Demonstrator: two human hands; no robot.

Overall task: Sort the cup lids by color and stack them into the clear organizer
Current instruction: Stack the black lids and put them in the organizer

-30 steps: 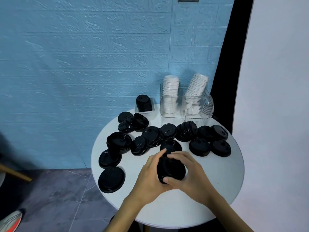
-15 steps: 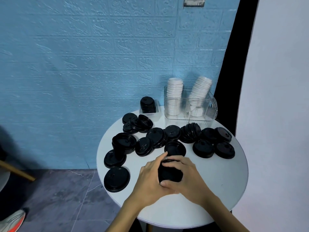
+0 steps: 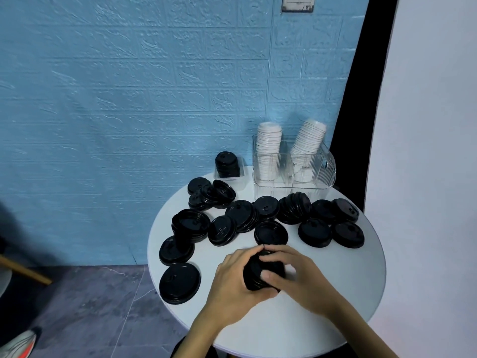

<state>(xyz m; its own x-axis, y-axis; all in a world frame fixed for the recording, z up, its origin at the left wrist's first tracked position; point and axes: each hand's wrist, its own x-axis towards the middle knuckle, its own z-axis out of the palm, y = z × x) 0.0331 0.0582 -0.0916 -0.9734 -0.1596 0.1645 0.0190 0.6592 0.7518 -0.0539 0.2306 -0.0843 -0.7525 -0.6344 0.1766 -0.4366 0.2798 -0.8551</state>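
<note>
Both forearms reach forward, left hand (image 3: 233, 281) and right hand (image 3: 296, 276) curled together, fingertips meeting.

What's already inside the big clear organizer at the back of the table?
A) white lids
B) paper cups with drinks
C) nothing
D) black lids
A: two stacks of white lids stand in the clear organizer, while the black lids lie spread on the white round table.

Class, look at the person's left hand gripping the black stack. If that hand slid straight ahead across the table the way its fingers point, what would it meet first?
Most likely the single black lid lying flat just beyond the left hand and its held stack of black lids. Depth is uncertain from this view.
</note>
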